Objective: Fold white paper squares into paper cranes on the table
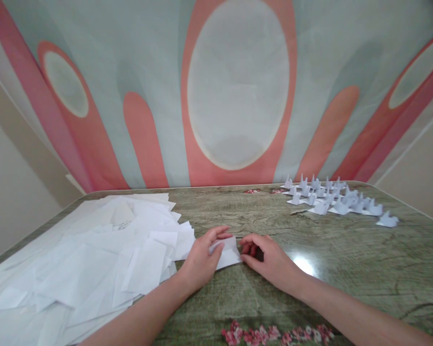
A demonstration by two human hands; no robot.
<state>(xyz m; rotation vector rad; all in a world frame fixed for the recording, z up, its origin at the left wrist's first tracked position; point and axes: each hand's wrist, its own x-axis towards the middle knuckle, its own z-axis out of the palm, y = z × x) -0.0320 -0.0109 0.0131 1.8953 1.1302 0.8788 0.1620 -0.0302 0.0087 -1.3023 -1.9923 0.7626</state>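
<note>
A small folded piece of white paper (229, 252) lies on the wood-grain table between my hands. My left hand (205, 254) grips its left part, the thumb on top and the fingers along the far edge. At the paper's right edge is my right hand (265, 257), its fingers loosely curled and the thumb apart from the index finger. Whether its fingertips touch the paper I cannot tell. Left of my left hand spreads a large heap of loose white paper sheets (94, 259), the nearest ones reaching close to that hand.
Several folded white paper birds (341, 205) stand in rows at the back right of the table (346, 259), with one paper bird (387, 219) apart at the right. Pink flower prints (252, 334) mark the near edge. A patterned backdrop (238, 86) rises behind the table.
</note>
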